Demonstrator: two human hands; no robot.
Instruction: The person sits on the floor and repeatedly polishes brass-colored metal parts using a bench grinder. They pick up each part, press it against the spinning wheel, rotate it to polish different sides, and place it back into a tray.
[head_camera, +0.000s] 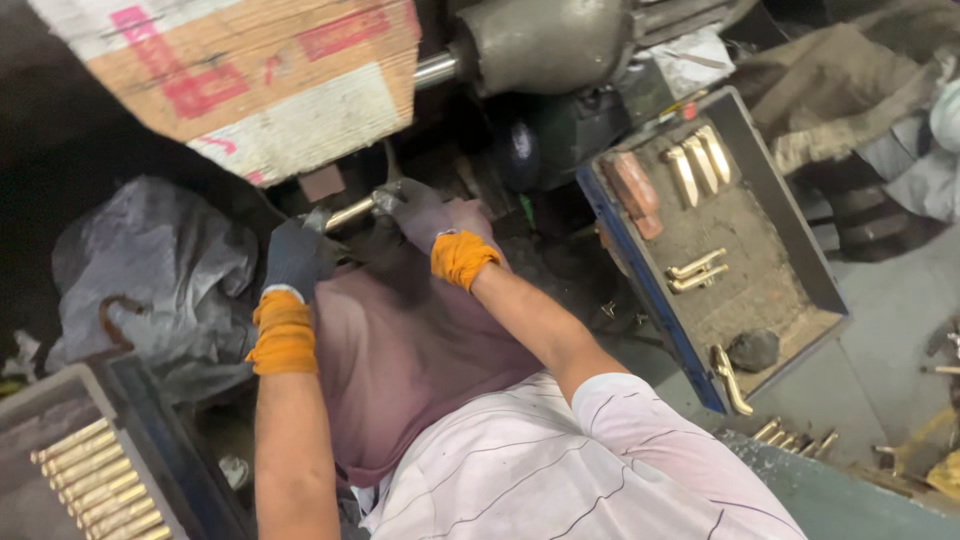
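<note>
Under the cardboard box (250, 80) | both hands' fingers (405, 200) closed on brass rod (350, 212)

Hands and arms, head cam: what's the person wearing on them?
Both the left hand and right hand wear dark grey work gloves with orange knit cuffs at the wrists. Forearms are bare. The right upper arm shows a short white sleeve with thin dark stripes. No cables or markings visible.

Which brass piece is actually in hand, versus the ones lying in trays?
The brass bar at the machine, gripped at its ends by the gloved left hand and right hand. The others lie loose in the right tray and left tray.
</note>
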